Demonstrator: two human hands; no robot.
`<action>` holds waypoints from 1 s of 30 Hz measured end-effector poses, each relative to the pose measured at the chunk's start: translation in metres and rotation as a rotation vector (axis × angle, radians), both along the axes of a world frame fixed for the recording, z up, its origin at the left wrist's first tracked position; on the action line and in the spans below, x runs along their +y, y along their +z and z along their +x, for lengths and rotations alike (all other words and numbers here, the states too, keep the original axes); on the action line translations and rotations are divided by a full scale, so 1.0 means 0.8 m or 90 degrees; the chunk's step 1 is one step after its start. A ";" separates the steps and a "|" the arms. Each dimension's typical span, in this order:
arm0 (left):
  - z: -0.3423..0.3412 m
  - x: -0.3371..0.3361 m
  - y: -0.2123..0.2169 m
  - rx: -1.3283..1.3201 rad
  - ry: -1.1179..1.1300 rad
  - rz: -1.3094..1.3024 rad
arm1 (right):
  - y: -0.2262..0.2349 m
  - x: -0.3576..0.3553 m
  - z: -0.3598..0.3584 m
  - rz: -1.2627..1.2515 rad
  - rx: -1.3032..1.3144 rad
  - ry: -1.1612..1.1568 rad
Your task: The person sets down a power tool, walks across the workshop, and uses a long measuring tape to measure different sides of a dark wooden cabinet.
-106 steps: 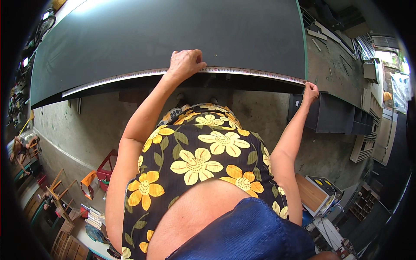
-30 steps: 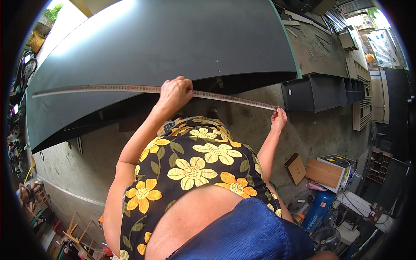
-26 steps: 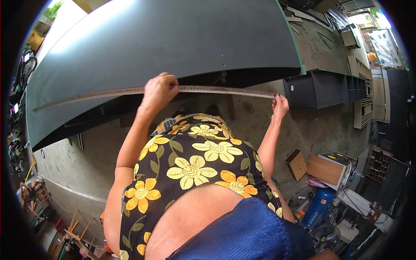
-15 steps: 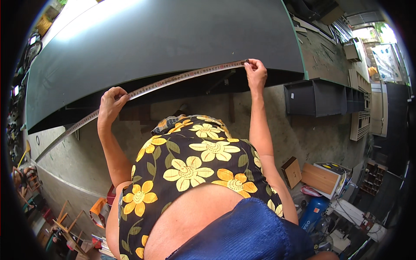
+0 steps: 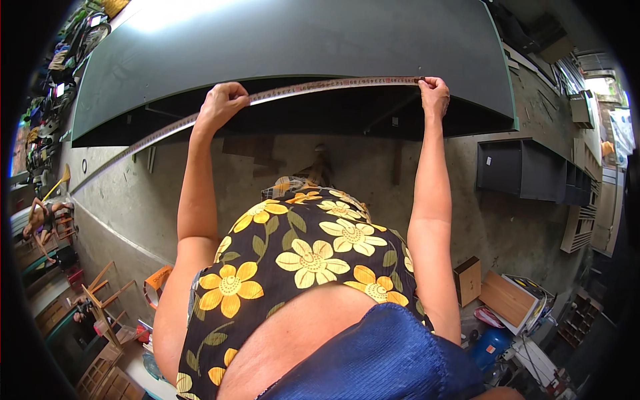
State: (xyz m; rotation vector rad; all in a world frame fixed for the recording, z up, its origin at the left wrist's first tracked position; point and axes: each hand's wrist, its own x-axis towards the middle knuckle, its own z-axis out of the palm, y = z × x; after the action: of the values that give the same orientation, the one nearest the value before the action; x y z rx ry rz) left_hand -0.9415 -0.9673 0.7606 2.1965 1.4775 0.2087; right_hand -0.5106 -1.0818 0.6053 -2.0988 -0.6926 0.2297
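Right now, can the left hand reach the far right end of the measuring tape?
Probably yes: the left hand already grips the measuring tape, nothing blocks the way, but the right hand holds that end.

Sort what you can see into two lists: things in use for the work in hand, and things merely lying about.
In use:
- measuring tape, stretched along the panel's near edge
- large dark green panel
- left hand and right hand, each pinching the tape

Lying about:
- dark shelf unit
- small wooden box
- blue canister
- wooden chair frames
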 end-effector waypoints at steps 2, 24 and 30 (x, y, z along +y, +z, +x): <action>0.003 0.012 0.002 -0.001 -0.008 -0.005 | 0.010 0.000 -0.005 -0.035 0.024 -0.024; 0.016 0.131 -0.029 -0.032 -0.129 -0.066 | -0.005 0.001 0.003 -0.106 0.014 -0.107; 0.016 0.127 -0.026 -0.027 -0.153 -0.061 | -0.019 -0.004 0.020 -0.064 0.056 -0.118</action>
State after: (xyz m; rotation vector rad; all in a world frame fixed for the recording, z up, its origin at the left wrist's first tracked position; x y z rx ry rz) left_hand -0.9290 -0.8661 0.7402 2.2528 1.1630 0.0995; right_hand -0.4942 -1.0848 0.5904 -2.2196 -0.4398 0.2563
